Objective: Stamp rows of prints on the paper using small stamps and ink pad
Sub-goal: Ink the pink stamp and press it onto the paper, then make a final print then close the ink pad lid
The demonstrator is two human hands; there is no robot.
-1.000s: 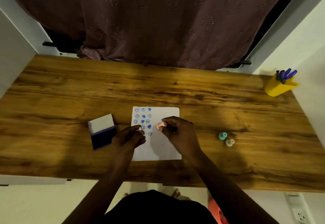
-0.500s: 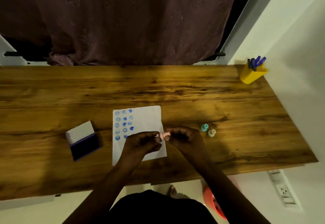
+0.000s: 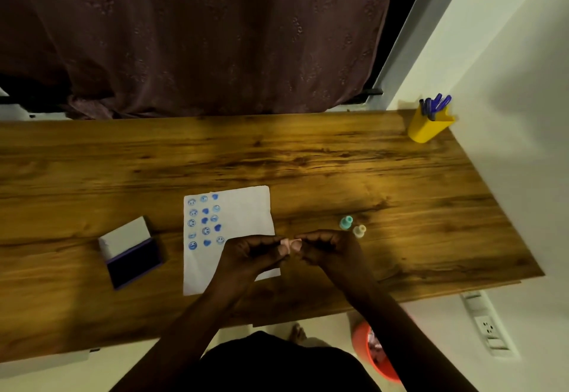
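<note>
A white paper (image 3: 246, 210) lies on the wooden table (image 3: 308, 160), with three columns of blue face and heart prints on its left part. My left hand (image 3: 249, 256) and my right hand (image 3: 326, 245) meet over the paper's right edge, both pinching a small pink stamp (image 3: 288, 244) between their fingertips. An open ink pad (image 3: 131, 251) with a dark pad and white lid sits left of the paper. A teal stamp (image 3: 346, 222) and a pale yellow stamp (image 3: 359, 230) stand just right of my right hand.
A yellow cup (image 3: 426, 128) of blue pens stands at the table's far right corner against the white wall. A dark curtain hangs behind the table. An orange bin (image 3: 374, 351) sits on the floor below the table's front edge.
Both hands moved from the middle of the paper to its right edge and came together on the pink stamp. The view swung to the right.
</note>
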